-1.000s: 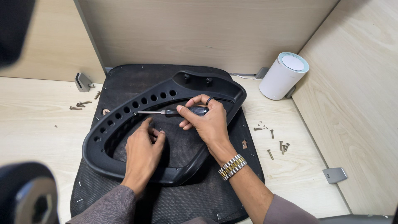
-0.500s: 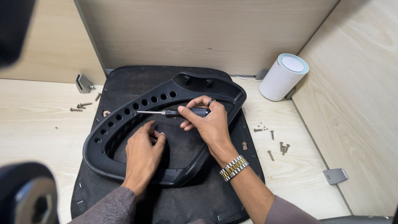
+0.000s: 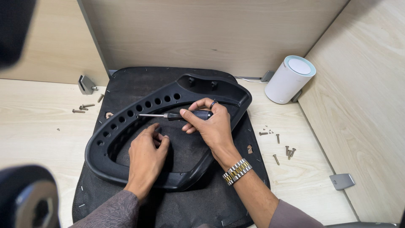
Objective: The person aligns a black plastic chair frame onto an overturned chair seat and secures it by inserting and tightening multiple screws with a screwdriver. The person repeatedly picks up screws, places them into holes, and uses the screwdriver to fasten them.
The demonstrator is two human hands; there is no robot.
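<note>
screwdriver held over a black plastic frame

a black curved plastic frame with a row of round holes is laid flat on a dark fabric seat pad, which is spread on the pale wooden counter. everything below is placed relative to this frame.

the right hand is closed around the black handle of a small screwdriver with a thin metal shaft. the shaft is pointed level towards the holed arm of the frame, and its tip is seen just beside that row of holes; contact cannot be told. a dark ring is worn on one finger, and a silver and gold metal link watch on the wrist, near the frame's lower edge.

the left hand is rested inside the frame's opening, on the pad and the inner rim, with the fingers loosely curled below the screwdriver shaft. whether something small is pinched there cannot be told.

to the right of the frame, loose brass screws are scattered on the counter. beyond its upper right corner a white cylinder with a pale teal top is stood against the wall. to the left, a few more screws are lain near a small grey metal bracket.
</note>
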